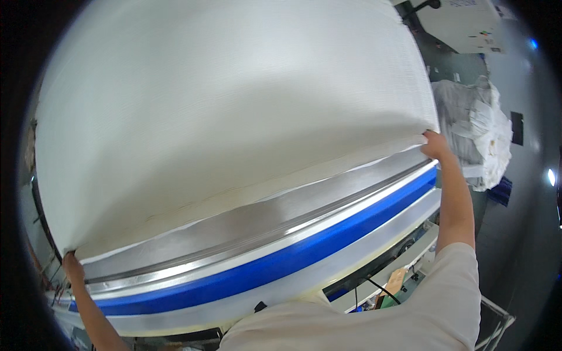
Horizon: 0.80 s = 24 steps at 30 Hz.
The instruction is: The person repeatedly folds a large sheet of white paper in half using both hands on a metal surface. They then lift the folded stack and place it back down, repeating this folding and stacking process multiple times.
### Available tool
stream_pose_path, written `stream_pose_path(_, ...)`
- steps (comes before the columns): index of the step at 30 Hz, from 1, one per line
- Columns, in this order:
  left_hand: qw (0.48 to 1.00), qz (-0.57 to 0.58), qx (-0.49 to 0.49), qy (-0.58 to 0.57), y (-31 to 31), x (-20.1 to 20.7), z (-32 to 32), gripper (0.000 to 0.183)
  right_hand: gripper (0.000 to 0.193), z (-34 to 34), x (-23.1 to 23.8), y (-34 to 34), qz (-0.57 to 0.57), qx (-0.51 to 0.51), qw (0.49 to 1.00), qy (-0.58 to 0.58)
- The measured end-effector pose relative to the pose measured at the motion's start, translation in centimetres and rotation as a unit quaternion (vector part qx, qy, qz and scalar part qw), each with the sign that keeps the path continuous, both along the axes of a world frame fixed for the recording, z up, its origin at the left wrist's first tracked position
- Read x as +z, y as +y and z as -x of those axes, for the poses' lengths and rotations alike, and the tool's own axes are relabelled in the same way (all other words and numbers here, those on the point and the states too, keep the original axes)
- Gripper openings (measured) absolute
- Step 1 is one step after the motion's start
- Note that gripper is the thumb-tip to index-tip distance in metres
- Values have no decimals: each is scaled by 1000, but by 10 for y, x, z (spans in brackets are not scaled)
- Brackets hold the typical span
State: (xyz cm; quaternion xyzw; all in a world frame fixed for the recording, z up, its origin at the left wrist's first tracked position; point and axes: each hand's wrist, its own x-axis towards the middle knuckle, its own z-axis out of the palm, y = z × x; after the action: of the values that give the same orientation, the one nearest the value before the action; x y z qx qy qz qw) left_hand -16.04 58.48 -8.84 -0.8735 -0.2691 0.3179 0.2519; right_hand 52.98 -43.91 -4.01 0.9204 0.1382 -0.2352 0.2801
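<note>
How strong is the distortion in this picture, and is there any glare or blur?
Head view: strong fisheye, the blue strip and metal rail bow into arcs; black corners; soft glare on the rail; white sheet evenly lit, slightly blurred; both hands at its corners.

Textile workshop: wide fabric-spreading table (263,269)

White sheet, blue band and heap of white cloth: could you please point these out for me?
White sheet (234,117), head view, middle of its spread surface.
Blue band (281,263), head view, midway along the stripe.
Heap of white cloth (480,134), head view, centre of the pile.
</note>
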Motion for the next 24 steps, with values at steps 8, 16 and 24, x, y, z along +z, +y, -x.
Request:
stream_pose_path(8,999,22,-3,-46,-81,34,-56,34,39,12,40,-2,-8,12,999,-43)
stream_pose_path(16,998,59,13,-14,-100,137,-75,35,35,-21,104,-112,-114,138,978,-110)
stream_pose_path(24,979,146,80,116,-142,130,-1,34,29,46,114,-118,-43,107,993,40)
